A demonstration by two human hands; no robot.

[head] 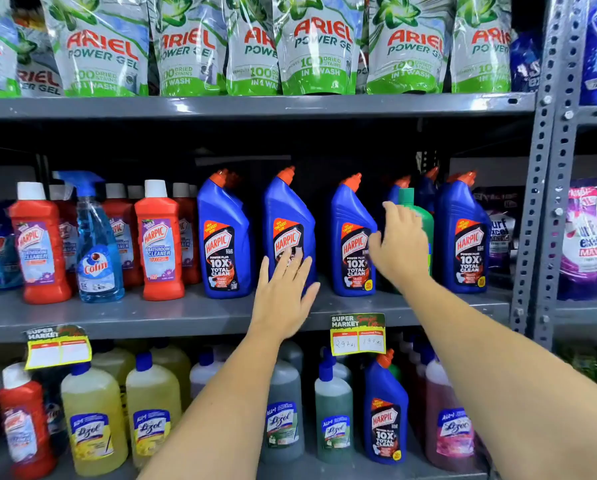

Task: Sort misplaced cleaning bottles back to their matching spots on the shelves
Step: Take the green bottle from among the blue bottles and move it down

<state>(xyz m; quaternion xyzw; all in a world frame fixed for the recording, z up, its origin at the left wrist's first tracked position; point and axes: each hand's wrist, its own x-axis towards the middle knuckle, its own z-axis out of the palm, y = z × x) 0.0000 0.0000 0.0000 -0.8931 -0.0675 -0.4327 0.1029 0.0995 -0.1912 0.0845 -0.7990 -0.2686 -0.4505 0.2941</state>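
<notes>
Fingers spread and holding nothing, a person's left hand (283,289) lies flat against the front of a blue Harpic bottle (289,230) at centre frame. The right hand (399,245) reaches to a green bottle (423,220) standing among the blue Harpic row at centre right; whether its fingers have closed on it cannot be told. Both bottles stand on the grey middle shelf (151,317).

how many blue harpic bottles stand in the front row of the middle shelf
4 in front: one beside the red bottles, one behind the left hand, one left of the right hand, one far right. More orange caps behind, partly hidden.
</notes>
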